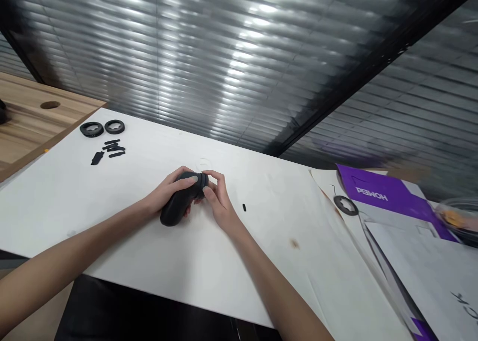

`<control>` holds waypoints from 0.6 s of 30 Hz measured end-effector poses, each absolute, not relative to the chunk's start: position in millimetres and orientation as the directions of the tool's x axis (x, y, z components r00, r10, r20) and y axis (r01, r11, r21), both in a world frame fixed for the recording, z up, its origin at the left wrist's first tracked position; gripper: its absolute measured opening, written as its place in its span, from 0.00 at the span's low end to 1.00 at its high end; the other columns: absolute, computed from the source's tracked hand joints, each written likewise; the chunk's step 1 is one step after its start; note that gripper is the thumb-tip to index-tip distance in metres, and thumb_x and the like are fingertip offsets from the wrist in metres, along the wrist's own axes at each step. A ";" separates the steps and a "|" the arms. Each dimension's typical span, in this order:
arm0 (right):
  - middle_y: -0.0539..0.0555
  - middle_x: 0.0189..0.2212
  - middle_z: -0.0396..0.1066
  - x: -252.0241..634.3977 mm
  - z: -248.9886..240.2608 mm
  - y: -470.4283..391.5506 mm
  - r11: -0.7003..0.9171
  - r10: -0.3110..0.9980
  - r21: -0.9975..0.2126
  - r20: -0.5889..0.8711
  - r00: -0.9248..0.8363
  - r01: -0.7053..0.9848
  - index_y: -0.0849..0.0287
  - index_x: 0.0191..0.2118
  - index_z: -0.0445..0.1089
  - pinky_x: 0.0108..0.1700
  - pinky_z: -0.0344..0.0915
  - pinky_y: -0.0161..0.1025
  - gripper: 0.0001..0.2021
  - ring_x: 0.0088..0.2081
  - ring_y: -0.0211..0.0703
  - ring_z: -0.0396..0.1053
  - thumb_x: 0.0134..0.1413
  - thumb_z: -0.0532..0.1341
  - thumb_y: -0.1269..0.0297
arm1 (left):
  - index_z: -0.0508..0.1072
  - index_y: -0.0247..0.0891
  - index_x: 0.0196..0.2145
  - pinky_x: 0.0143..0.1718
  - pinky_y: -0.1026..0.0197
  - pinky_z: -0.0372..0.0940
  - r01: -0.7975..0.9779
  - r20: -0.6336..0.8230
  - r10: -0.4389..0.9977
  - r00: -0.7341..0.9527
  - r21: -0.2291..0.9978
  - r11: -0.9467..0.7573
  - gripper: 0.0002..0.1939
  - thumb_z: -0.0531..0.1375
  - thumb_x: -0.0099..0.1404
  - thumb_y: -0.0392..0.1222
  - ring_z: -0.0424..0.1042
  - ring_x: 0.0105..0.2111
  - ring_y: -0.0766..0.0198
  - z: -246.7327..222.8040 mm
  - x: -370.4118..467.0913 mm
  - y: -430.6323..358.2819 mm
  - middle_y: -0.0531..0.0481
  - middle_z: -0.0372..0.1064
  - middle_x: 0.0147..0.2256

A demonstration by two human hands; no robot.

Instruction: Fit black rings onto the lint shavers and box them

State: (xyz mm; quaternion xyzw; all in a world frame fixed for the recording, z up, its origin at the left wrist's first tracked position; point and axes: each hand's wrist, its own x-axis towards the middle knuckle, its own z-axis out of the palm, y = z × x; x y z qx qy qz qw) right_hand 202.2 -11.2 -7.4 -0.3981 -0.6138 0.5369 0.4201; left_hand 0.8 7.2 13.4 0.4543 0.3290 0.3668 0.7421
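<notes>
A black, rounded device body [173, 209] with a thick curved handle and a ringed end is held over the white table. My left hand [172, 185] wraps around its middle, thumb along the top; some fingers are hidden beneath it. At the ringed end [203, 180], my right hand [220, 200] pinches the rim between thumb and fingers. The exact kind of device cannot be made out. A small black oblong piece [244, 207] lies on the table to the right of my right hand.
Two black rings [114, 127] and several flat black strips [117, 154] lie at the table's far left. On the right are a dark notched ring [346, 205], a purple-and-white box [377, 194] and large white sheets [429, 271]. A metal shutter wall [194, 57] stands behind.
</notes>
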 end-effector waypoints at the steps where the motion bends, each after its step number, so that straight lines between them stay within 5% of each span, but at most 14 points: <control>1: 0.50 0.40 0.70 201.6 -8.1 -9.9 0.103 0.939 -0.994 0.086 -0.333 0.034 0.47 0.63 0.59 0.52 0.74 0.48 0.29 0.41 0.46 0.73 0.70 0.60 0.34 | 0.67 0.42 0.46 0.20 0.60 0.71 -0.263 -0.169 0.840 0.515 0.902 0.343 0.27 0.70 0.66 0.64 0.74 0.20 0.59 12.6 1.3 8.1 0.49 0.77 0.29; 8: 0.48 0.35 0.69 197.9 -8.0 -5.9 0.106 0.944 -0.989 0.068 -0.324 0.101 0.50 0.72 0.57 0.48 0.73 0.47 0.35 0.37 0.45 0.73 0.71 0.59 0.36 | 0.76 0.34 0.30 0.28 0.58 0.75 -0.234 -0.365 0.695 0.619 0.759 0.607 0.36 0.62 0.68 0.75 0.76 0.23 0.57 4.1 -4.5 19.1 0.41 0.74 0.28; 12: 0.47 0.30 0.70 199.0 -6.3 -6.7 0.074 0.957 -0.995 0.051 -0.285 0.070 0.52 0.69 0.64 0.42 0.71 0.43 0.34 0.33 0.43 0.72 0.71 0.59 0.34 | 0.77 0.33 0.34 0.35 0.50 0.79 -0.257 -0.380 0.576 0.724 0.626 0.736 0.37 0.59 0.69 0.76 0.78 0.27 0.52 2.9 -6.4 20.5 0.40 0.76 0.31; 18: 0.45 0.26 0.69 199.5 -7.5 -5.8 0.063 0.971 -0.997 0.053 -0.232 0.034 0.53 0.67 0.67 0.38 0.68 0.42 0.31 0.28 0.42 0.71 0.71 0.59 0.35 | 0.80 0.31 0.41 0.39 0.44 0.81 -0.217 -0.334 0.498 0.800 0.613 0.760 0.41 0.58 0.68 0.79 0.82 0.33 0.46 0.6 -6.4 21.8 0.35 0.79 0.37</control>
